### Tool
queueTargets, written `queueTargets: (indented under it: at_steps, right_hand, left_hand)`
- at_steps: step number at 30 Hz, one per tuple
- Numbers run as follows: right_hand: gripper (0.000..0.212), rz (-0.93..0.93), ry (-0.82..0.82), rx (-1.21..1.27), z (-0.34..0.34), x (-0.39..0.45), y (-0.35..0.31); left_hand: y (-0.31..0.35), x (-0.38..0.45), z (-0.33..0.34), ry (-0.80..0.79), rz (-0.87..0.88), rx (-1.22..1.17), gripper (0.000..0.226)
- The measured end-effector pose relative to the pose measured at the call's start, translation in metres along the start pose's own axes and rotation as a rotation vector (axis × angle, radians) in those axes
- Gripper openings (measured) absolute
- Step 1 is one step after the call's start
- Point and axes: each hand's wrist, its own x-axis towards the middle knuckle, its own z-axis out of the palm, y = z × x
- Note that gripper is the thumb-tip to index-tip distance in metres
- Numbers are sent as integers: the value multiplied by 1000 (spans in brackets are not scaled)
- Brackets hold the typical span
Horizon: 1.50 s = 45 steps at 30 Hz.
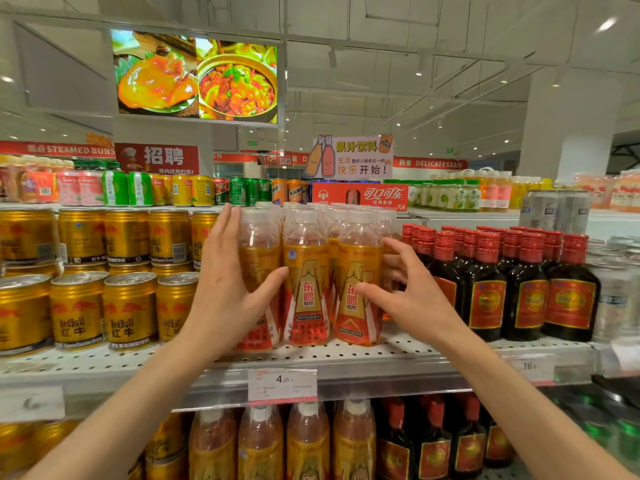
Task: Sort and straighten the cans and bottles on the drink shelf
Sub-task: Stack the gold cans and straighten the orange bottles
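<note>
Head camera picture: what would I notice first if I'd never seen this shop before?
Probably the two hands in the middle: the left hand and right hand press on either side of a group of orange drink bottles on the white shelf. Gold cans are stacked to the left, dark red-capped bottles stand to the right, and a bright food screen hangs above.

Orange bottles [306, 282] packed tight, no gap between for fingers. Gold cans [130, 310] crowd left flank, dark red-capped bottles [488, 289] crowd right. Bare shelf [104, 362] strip open in front of rows. Open air above caps.
</note>
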Motion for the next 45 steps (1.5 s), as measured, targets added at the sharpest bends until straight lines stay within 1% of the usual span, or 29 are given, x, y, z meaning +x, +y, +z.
queueTargets:
  at_steps: [2, 3, 5, 7, 9, 14, 19, 25, 30, 35, 45]
  right_hand:
    - [94, 10, 1, -18, 8, -4, 0]
    - [98, 11, 19, -30, 12, -6, 1]
    - [99, 12, 73, -25, 20, -8, 1]
    - [89, 28, 87, 13, 26, -9, 2]
    - [83, 46, 59, 36, 28, -10, 2]
    - [83, 69, 28, 78, 25, -11, 0]
    - [80, 58, 52, 78, 28, -17, 3]
    - [80, 54, 43, 66, 32, -17, 6]
    - [83, 45, 45, 38, 39, -16, 6]
    - [87, 41, 79, 8, 50, -20, 6]
    - [81, 46, 75, -4, 58, -29, -1]
  left_hand:
    - [-4, -21, 1, -67, -198, -156, 105]
    - [-6, -29, 2, -115, -263, -218, 105]
    - [-11, -37, 6, -166, -297, -303, 93]
    - [-14, -38, 7, -165, -306, -330, 83]
    - [-15, -37, 8, -157, -316, -339, 82]
    - [-13, -37, 9, -136, -344, -331, 76]
    - [-14, -38, 4, -112, -341, -321, 73]
    - [-23, -37, 1, -175, -336, -324, 78]
    - [-25, -36, 5, -191, -346, -338, 85]
    - [-20, -38, 10, -155, -326, -324, 84]
    - [-22, -41, 13, -141, -316, -248, 96]
